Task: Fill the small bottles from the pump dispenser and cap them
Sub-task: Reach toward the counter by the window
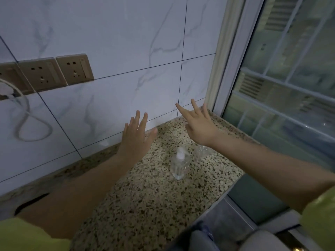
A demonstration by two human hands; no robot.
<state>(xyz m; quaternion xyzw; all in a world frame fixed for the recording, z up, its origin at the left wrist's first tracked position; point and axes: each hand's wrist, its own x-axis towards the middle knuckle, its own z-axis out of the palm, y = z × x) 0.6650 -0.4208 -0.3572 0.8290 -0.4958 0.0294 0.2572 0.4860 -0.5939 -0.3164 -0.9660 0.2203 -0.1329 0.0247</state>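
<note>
Above the worktop (145, 196), both hands, left hand (135, 140) and right hand (198, 125), hover spread and empty; lower one, I'd say, to steady the bottle (179, 164) first.

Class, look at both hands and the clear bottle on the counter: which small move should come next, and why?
Probably lower the right hand to grip the clear bottle. Both hands are open and hold nothing, the left hand too, and the bottle stands upright and untouched on the speckled counter below them.
</note>
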